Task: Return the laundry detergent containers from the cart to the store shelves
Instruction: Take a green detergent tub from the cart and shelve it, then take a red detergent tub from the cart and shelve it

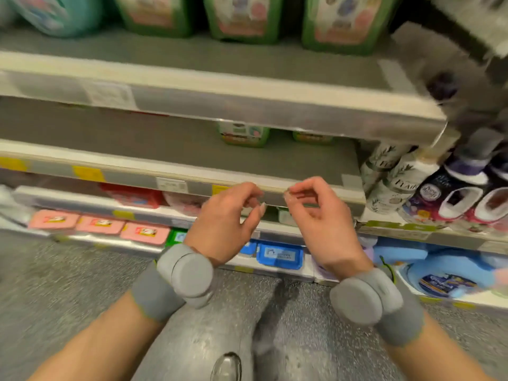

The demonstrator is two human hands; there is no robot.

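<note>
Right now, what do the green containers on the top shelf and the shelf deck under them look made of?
Green containers: probably rigid plastic, slightly glossy, with paper-like printed labels; blur hides detail. Top shelf: apparently painted metal, matte grey, flat, with a clear plastic-looking price strip along its front edge.

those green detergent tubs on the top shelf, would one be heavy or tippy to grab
Probably heavy for its size: the green detergent tub looks bulky and rigid-walled. Unlikely to tip or roll, since it sits on a broad flat base. Its smooth plastic may be slippery, so both hands seem wise.

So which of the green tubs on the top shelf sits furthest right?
The green tub at the right end of the row, nearest the shelf's right corner; the other two green tubs stand to its left, beside a teal jug.
</note>
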